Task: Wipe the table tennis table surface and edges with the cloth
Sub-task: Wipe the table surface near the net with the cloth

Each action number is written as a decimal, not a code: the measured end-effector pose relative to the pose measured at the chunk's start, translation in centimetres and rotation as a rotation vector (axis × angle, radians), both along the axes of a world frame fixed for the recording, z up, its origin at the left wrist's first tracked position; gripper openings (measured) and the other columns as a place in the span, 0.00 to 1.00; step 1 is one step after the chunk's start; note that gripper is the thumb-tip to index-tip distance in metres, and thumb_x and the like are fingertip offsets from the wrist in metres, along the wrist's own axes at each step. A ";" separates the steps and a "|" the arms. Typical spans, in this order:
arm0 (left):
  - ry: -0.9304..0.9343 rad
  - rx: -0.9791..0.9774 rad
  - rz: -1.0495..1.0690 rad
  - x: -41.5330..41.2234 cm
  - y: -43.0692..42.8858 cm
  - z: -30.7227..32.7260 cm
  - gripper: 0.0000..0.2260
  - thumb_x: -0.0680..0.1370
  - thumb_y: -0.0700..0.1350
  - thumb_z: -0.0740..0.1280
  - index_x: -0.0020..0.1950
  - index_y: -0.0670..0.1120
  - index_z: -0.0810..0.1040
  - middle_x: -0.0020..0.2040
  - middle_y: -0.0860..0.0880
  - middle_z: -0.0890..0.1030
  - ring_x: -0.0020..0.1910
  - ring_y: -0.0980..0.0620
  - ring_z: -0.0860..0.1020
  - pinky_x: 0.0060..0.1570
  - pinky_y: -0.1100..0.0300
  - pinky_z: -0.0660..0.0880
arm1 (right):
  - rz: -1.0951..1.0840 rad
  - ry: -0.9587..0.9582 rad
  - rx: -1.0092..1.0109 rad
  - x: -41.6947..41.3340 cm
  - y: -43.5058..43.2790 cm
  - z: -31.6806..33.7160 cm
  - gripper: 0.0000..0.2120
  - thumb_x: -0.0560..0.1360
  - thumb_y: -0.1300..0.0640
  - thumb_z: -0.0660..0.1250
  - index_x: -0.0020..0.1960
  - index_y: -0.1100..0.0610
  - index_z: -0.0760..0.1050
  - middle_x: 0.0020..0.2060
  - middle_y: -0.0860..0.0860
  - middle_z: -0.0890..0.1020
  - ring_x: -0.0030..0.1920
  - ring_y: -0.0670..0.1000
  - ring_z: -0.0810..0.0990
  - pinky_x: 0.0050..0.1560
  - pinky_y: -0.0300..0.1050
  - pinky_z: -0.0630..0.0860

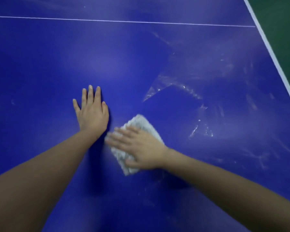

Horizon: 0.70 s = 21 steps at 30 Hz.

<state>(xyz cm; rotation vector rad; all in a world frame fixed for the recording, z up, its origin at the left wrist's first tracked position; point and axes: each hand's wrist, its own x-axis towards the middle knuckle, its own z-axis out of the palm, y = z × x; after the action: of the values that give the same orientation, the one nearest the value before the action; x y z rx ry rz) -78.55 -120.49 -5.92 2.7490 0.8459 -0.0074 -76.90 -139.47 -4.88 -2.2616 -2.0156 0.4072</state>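
The blue desk [141,56] fills almost the whole view, its surface glossy and catching soft reflections. A strip of green floor [283,22] shows past its edge in the upper right corner. A broad white border line [271,52] runs along that edge, and a thin white line [124,21] crosses the top of the desk from left to right to meet it.

Two bare forearms reach in from the bottom, the left arm [40,178] from the lower left and the right arm [224,185] from the lower right. Pale wet streaks [182,87] and smears cover the right half of the desk, well apart from the left hand.

The left hand [91,113] lies palm down on the desk, fingers straight and slightly spread, holding nothing. Just beside it, the right hand [141,146] lies flat with straight, spread fingers pressing on the cloth [144,124]; its fingertips are blurred. The white, folded cloth lies on the desk under that palm, near the middle of the view, its corners sticking out above and below the hand.
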 end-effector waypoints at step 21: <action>0.054 0.111 0.022 0.5 -0.4 0.1 0.27 0.76 0.51 0.46 0.74 0.45 0.64 0.74 0.44 0.63 0.74 0.45 0.60 0.68 0.39 0.56 | -0.540 -0.081 0.074 23.6 18.2 -0.8 0.28 0.80 0.45 0.51 0.77 0.54 0.52 0.76 0.49 0.56 0.76 0.52 0.51 0.73 0.49 0.45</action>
<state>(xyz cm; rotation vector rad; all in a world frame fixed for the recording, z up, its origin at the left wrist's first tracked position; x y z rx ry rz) -78.01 -120.92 -5.82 2.8545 0.9176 -0.0314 -53.31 -121.26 -5.73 -2.6694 -1.3289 0.1888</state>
